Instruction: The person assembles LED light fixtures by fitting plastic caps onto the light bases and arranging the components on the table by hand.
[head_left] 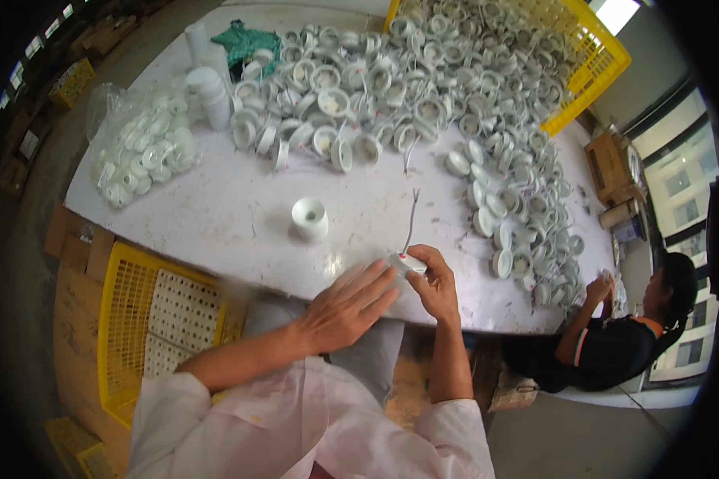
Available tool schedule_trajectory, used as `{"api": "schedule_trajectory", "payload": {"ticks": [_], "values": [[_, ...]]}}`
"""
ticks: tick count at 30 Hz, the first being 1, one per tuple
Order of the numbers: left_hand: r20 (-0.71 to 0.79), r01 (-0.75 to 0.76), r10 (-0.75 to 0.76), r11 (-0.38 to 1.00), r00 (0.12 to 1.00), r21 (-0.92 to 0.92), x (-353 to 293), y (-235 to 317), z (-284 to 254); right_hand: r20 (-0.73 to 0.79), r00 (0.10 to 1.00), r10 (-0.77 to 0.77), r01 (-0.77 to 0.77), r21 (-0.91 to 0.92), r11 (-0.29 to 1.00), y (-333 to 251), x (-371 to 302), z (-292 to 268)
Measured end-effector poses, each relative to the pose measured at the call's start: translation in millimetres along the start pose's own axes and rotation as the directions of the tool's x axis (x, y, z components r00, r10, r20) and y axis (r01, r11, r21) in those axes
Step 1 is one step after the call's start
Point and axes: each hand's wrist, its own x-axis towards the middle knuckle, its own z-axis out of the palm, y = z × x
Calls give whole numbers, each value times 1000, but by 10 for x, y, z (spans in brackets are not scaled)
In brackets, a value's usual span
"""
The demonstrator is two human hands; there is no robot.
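My right hand (434, 287) pinches a small white round fitting (408, 264) near the table's front edge. A grey cable (411, 223) sticks up from it, with a bit of red at its base and split wire ends on top. Beside it, my left hand (351, 305) is stretched out flat, fingers extended and slightly blurred. Its fingertips come close to the fitting; whether they touch cannot be made out. A white cup-shaped piece with a hole in its middle (310, 219) stands alone on the white table (240, 215), beyond my left hand.
A large heap of white round fittings with wires (423, 88) covers the far side, spilling from a tilted yellow crate (595, 84). More lie rightward (527, 231). A clear bag of white caps (148, 152) sits left. Another yellow crate (124, 319) stands below. A co-worker (627, 343) sits right.
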Motion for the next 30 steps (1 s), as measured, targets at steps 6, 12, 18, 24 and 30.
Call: {"api": "schedule_trajectory", "payload": {"ticks": [6,12,18,24,30], "values": [[176,-166,134,969,975,183,213,63,252,284,958,36,15,-175,984,-381,-545,-126],[388,404,-269,855,882,-325,54,75,177,210,967,145,-214,353,911,-84,-734,-168],[413,672,-586,335,697,-660,-201,38,290,126,968,219,-252,412,876,-132,-742,194],[355,696,-635,432,686,-574,-228,138,240,-106,971,214,-173,301,938,-61,-693,556],[240,652,-665,483,707,-584,-315,114,268,-168,972,166,-124,235,964,8,-628,708]]}}
